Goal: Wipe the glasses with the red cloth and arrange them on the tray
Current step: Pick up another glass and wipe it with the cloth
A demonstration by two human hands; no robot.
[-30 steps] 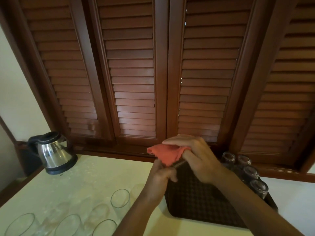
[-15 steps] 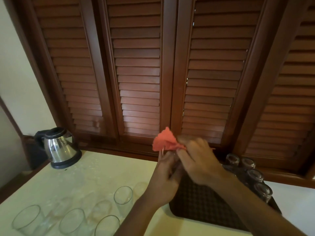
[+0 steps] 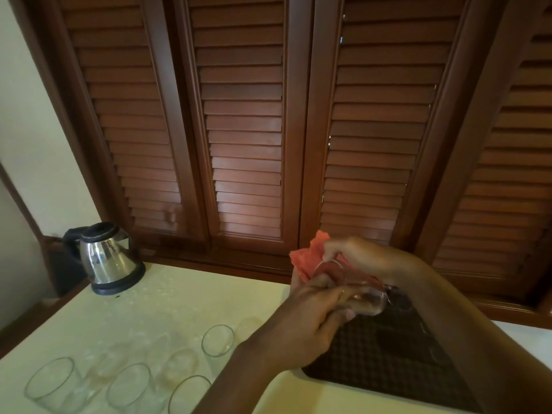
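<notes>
**A:** What's different from half a second back?

**B:** My view has swung; the kettle (image 3: 109, 259) sits further left of the hands than it did. The red cloth (image 3: 310, 259) stood up as a peak above both hands; now it bunches at the mouth of the glass (image 3: 355, 289), which shows plainly where I could barely make it out before.

**A:** How does the glass lie?

**B:** Tilted, close to level. Its long axis runs from upper left to lower right, rim towards the cloth and the shutters (image 3: 245, 130), thick base towards the tray (image 3: 385, 354), above whose near left part it is held.

**A:** And the hands?

**B:** My left hand (image 3: 310, 318) grips the glass round its body, fingers curled. My right hand (image 3: 364, 259) pinches the cloth at the rim.

**A:** The rest?

**B:** Several unwiped glasses (image 3: 217, 342) stand on the table (image 3: 167, 300), left of the tray.
</notes>
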